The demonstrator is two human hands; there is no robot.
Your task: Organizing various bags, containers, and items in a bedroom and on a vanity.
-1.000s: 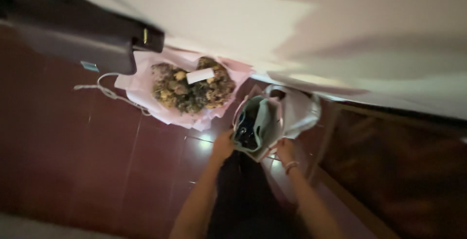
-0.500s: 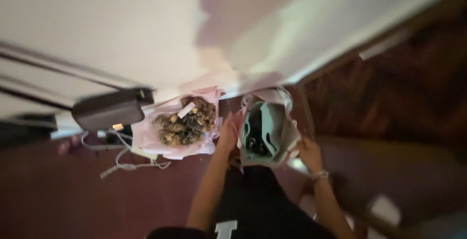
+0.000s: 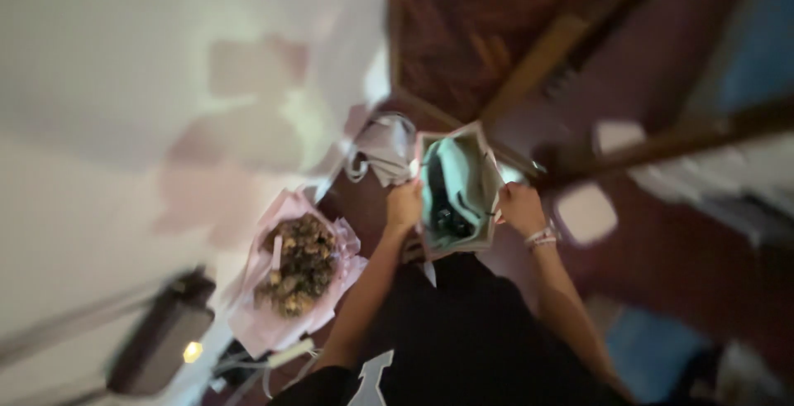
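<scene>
— Two hands on one thing, am I right?

— Yes. Nearest is the person's black shirt with a white mark point(image 3: 430, 348). Just past it, the left hand point(image 3: 404, 206) has its grip closed on the near left edge of the open pale-grey paper bag with a mint-green lining point(image 3: 463, 179), and the right hand point(image 3: 521, 207), a light band at its wrist, pinches the right edge. The bag is held up in front of the body, its mouth spread.

— What's inside?

— Something dark sits at the bottom; the blur hides what. I judge the step as holding the bag open to look in; reaching in would call for one hand to let go.

— And beyond?

— A pink-paper-wrapped bouquet of dried brownish flowers point(image 3: 296, 265) lies on the dark red floor point(image 3: 653, 241) to the left, by the white wall point(image 3: 124, 83). Farther off is a crumpled grey plastic bag point(image 3: 382, 148).
</scene>
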